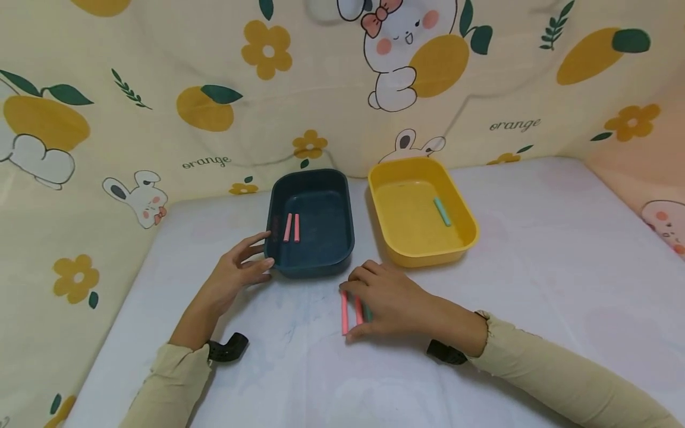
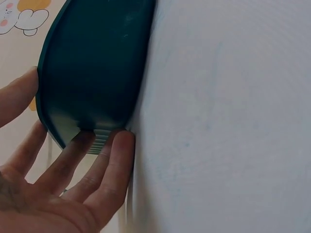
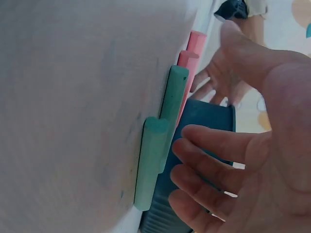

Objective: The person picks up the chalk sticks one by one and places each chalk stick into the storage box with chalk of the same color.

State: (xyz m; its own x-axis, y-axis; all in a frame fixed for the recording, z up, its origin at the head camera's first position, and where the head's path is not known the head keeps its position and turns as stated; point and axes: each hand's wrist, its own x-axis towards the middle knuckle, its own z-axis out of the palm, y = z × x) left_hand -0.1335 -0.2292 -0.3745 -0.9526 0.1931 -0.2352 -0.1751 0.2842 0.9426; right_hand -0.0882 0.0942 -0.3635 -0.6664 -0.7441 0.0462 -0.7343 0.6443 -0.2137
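My left hand (image 1: 238, 270) touches the left side of a dark blue tub (image 1: 316, 264), thumb near its front corner and fingers along its wall. In the left wrist view, the fingertips (image 2: 124, 141) rest against the tub's ribbed end. My right hand (image 1: 393, 300) hovers over a row of chalk sticks on the table, thumb and fingers spread apart around them. Two are pink, one pink chalk (image 1: 345, 314) being outermost. Two green chalks show in the right wrist view: a nearer green chalk (image 3: 151, 165) and a farther green chalk (image 3: 174, 102). The head view partly hides them.
Two pink chalks (image 1: 297, 228) lie inside the dark blue tub. To its right stands a yellow tub (image 1: 407, 220) holding one green chalk (image 1: 442, 211). A patterned cloth (image 1: 321, 101) hangs behind the white tabletop (image 1: 551, 267).
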